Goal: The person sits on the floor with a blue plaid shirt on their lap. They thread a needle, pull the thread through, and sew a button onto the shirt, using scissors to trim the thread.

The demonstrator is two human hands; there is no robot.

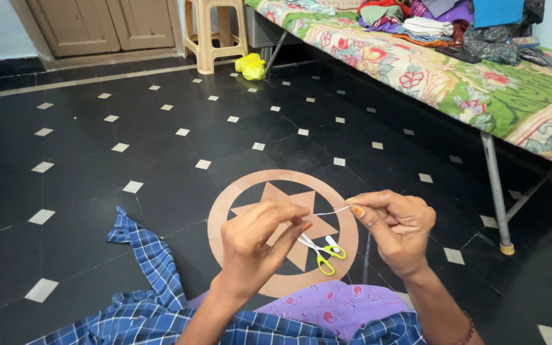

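A dark tiled floor (97, 128) lay below. Above the scissors (319, 250), a white thread (332, 210) ran level from the right hand (396, 227)'s pinch toward the left hand (257, 246)'s closed fingertips.

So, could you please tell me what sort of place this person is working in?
Probably a bedroom at home: a cot with a floral sheet piled with folded clothes, a plastic stool, and wooden cupboard doors above a black tiled floor.
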